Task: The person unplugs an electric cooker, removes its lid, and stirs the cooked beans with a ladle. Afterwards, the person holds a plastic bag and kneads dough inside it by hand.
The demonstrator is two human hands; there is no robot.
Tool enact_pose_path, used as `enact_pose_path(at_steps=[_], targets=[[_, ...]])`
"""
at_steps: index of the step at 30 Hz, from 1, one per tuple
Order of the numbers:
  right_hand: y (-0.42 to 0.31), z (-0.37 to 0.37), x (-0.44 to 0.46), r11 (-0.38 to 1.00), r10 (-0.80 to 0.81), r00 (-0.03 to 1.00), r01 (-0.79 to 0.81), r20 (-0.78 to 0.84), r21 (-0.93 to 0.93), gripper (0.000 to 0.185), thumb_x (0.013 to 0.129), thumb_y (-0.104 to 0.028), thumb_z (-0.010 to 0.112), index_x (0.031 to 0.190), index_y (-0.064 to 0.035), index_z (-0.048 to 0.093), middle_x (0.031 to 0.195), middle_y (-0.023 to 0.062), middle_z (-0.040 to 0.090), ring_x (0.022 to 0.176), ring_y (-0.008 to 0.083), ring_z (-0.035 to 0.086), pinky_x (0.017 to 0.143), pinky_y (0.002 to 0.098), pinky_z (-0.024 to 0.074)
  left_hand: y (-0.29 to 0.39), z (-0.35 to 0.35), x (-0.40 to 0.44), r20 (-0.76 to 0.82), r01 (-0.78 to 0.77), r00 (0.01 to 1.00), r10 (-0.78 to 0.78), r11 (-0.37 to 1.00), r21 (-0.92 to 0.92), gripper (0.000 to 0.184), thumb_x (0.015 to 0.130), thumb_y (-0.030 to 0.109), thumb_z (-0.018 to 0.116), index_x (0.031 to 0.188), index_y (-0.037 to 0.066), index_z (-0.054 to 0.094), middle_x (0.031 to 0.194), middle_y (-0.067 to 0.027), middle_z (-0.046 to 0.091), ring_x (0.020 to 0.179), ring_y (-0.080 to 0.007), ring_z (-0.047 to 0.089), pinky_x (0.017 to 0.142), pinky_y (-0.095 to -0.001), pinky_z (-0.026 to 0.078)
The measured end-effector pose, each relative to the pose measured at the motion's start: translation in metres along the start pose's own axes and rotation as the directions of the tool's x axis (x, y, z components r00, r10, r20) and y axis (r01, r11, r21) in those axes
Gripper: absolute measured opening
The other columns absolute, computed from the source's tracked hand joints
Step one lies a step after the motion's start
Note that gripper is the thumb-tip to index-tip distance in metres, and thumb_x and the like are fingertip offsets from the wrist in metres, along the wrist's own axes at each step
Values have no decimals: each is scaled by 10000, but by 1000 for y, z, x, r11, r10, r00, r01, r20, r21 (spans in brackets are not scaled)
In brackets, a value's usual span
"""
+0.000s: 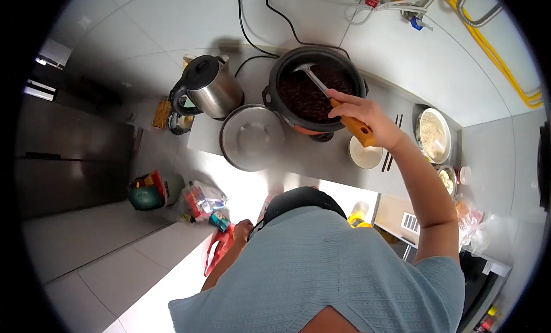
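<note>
My right hand [364, 117] is wrapped round the orange handle of a metal ladle [314, 77]. The ladle's head rests in dark red beans [310, 97] inside a black pot [278, 106]. Below the handle, a white bowl [366, 156] stands partly covered by it. To the pot's left lies a round glass lid [252, 138]. My left hand [243, 229] hangs low beside my body, near a red bag [218, 250]; its fingers are curled, and what they hold, if anything, is too small to tell.
A steel kettle [215, 92] stands left of the pot. Dark chopsticks [392, 143] lie right of the white bowl, before a large bowl of pale food [433, 136]. Black cables [287, 28] run behind the pot. Packages [204, 201] sit at lower left.
</note>
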State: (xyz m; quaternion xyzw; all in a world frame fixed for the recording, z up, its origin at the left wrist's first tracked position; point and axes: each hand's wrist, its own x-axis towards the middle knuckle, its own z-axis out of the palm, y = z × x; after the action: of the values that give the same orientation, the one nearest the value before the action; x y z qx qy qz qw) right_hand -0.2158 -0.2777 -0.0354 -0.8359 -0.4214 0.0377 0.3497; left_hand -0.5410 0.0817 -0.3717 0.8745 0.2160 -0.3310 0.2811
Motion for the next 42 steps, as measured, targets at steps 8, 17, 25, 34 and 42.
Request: enact_pose_path(at_steps=[8,17,25,34,42], targets=[[-8,-25,-8,998,-59,984,60,169,0,238,669,-162,610,897,-96,602,1275,219,518,1149,371,526,935,405,449,-18,16,15,-19,-76,997,77,995,67,194,724,256,558,811,161,703,868,-117,678,842,-316,646,748,-414,511],[-38,-48,-46,982,35,996,-18,88,-186,125,760,-163,562,874,-127,599,1292,143,531,1070,345,591,836,363,512,4,7,14,-98,-70,993,69,997,-11,179,722,232,552,786,160,702,844,-107,682,815,-311,649,728,-415,511],[-32,-38,-40,985,39,994,-57,-106,-164,170,755,-119,588,924,-136,596,1304,137,520,1025,316,614,831,339,510,3,14,26,-33,16,999,-16,1000,-22,168,716,212,546,757,156,699,804,-109,680,787,-310,651,700,-408,513],[-3,7,-3,995,46,999,-45,9,-90,216,744,-41,586,946,-116,601,1332,132,490,1179,308,514,938,360,461,9,2,6,-44,-40,998,39,999,-11,161,717,234,566,766,160,700,840,-107,682,797,-310,652,714,-417,512],[-13,-14,5,983,-67,963,108,260,-147,207,684,-2,607,877,-76,597,1318,141,501,1218,322,477,954,375,457,-4,20,4,-62,-25,998,23,999,-31,168,721,256,575,771,156,700,838,-103,683,807,-302,653,718,-415,514]])
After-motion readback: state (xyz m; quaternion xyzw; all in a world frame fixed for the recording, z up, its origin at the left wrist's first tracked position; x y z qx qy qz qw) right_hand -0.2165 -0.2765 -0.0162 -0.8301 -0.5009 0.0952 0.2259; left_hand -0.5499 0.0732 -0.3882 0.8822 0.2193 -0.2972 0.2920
